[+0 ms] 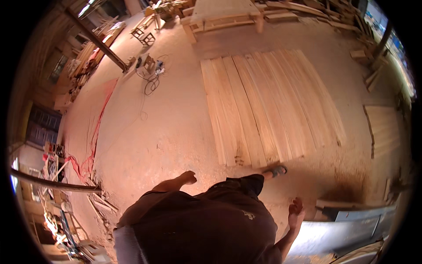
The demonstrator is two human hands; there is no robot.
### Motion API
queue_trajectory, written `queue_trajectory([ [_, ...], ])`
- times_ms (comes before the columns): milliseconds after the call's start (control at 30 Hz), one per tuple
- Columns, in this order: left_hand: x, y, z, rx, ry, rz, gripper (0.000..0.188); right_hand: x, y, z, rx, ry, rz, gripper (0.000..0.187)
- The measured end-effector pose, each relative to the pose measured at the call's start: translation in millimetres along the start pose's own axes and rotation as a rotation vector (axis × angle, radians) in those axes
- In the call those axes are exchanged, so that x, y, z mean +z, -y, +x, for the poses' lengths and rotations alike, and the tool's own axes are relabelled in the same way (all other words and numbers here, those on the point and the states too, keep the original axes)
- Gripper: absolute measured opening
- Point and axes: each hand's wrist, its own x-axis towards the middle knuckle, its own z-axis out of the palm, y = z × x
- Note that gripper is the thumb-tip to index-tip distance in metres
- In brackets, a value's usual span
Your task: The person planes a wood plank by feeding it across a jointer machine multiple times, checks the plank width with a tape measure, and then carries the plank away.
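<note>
My left hand (188,177) hangs in front of my body over the dusty floor, its fingers curled in and nothing showing in them. Off to my right, my right hand (296,209) is held out with loosely bent fingers a little apart; it holds nothing. The thing nearest to it is a grey metal-topped surface (321,235) at the lower right. Ahead of me, several wooden boards (268,105) lie side by side on the floor as a wide panel, with a dark gap between two of them. My sandalled foot (278,170) is at the panel's near edge.
A wooden workbench (224,11) stands at the far end. Power tools with a looping black cable (151,83) lie left of the boards. Red sheeting (100,123) runs along the left floor, near a post (94,39). Another board panel (382,130) lies at the right; timber (303,11) is piled behind.
</note>
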Motion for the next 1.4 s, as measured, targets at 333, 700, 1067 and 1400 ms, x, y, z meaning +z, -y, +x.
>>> queue_trajectory([
  [333,-140,-334,155,0.239,-0.156,-0.22,0.07,-180,22,174,0.17,-0.012,-0.417,0.05],
  [700,-215,-910,160,0.953,-0.164,-0.221,0.05,-256,-35,224,0.55,-0.05,-0.006,0.051],
  [1067,-144,-1123,296,0.647,0.094,0.143,0.063,-538,-154,411,0.54,-0.204,-0.229,0.046],
  [1400,-164,-1214,427,0.478,0.317,0.387,0.038,-793,-281,619,0.6,-0.459,-0.147,0.052],
])
